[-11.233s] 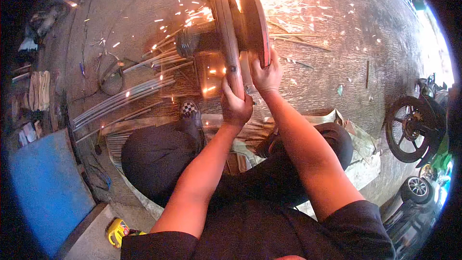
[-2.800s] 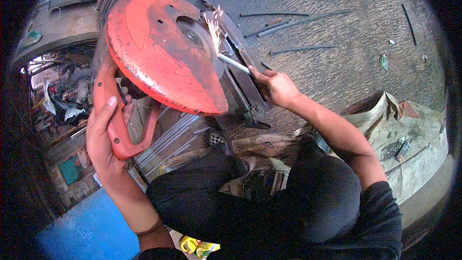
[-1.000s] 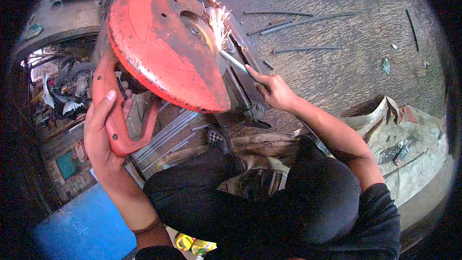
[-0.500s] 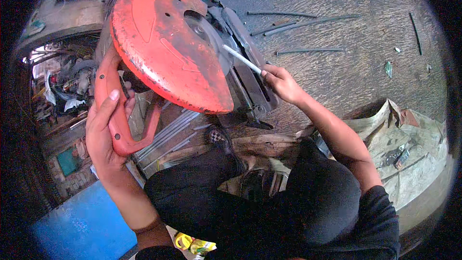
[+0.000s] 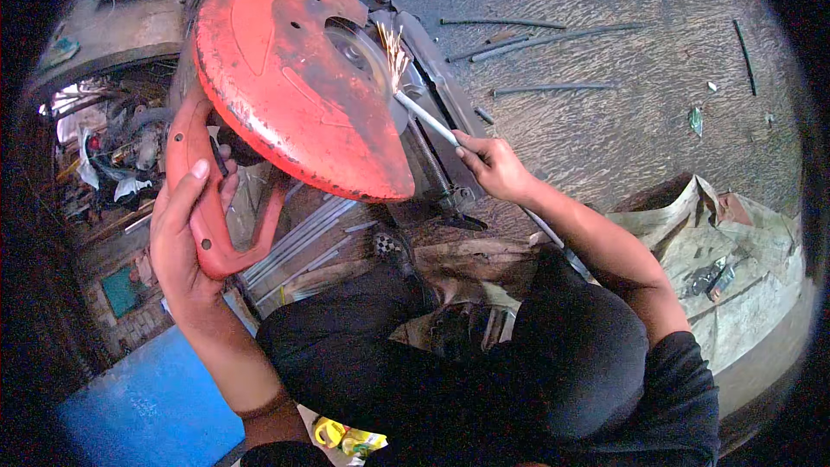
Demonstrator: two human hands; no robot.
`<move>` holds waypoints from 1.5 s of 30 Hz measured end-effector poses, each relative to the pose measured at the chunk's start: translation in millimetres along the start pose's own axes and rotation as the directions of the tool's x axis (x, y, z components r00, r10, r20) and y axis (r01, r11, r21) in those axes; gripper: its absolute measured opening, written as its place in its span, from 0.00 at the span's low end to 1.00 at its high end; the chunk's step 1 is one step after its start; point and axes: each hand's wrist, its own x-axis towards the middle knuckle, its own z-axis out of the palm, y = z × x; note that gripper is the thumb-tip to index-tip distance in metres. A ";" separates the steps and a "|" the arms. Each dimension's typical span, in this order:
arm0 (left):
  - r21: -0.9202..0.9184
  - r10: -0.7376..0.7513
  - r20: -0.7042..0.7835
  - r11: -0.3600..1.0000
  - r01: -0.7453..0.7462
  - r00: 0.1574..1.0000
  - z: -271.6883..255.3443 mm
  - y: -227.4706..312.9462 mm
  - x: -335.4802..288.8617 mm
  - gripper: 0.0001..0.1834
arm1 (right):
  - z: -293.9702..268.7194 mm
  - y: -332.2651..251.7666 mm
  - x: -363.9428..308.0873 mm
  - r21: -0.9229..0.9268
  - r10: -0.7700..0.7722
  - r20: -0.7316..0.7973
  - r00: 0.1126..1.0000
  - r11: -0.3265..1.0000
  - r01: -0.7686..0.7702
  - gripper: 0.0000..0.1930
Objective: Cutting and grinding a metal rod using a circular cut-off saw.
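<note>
Sparks (image 5: pixel 393 54) thrown up at the tip of a pale rod (image 5: pixel 425 118)

A red handle (image 5: pixel 203 225) at the left of the frame is held by the left hand (image 5: pixel 183 216), its grip wrapped around the bar, with the thumb laid along the near face and the fingers passed through the opening. The handle belongs to a saw whose scuffed red guard (image 5: pixel 294 112) is seen at upper left of centre. The pale rod, right of the guard, is pinched in a narrow grip by the right hand (image 5: pixel 497 164), near the centre; its tip is set against the disc (image 5: pixel 399 114), and its rear length is seen below the wrist. The saw's dark metal base (image 5: pixel 430 45) is placed behind the rod. Dark rods (image 5: pixel 558 89) are scattered on the floor (image 5: pixel 622 130) at upper right, paler bars (image 5: pixel 298 242) are laid together left of centre, and a crumpled sheet (image 5: pixel 752 259) is spread at right. A blue board (image 5: pixel 160 406) is seen at lower left.
</note>
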 end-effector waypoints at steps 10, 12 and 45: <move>0.018 -0.011 0.026 1.000 0.010 1.000 -3.5 0.4 1.0 0.24 | 1.2 -2.6 1.7 -0.193 -0.192 -0.059 0.980 0.965 0.178 0.19; -0.002 -0.010 0.017 1.000 0.010 1.000 -2.5 0.2 0.5 0.23 | 1.5 -2.1 2.0 -0.218 -0.241 -0.066 0.968 0.950 0.222 0.19; 0.007 -0.023 0.029 1.000 0.023 0.999 -5.0 0.4 1.2 0.24 | 4.6 -7.7 -0.3 0.020 -0.029 0.031 0.999 0.999 0.028 0.23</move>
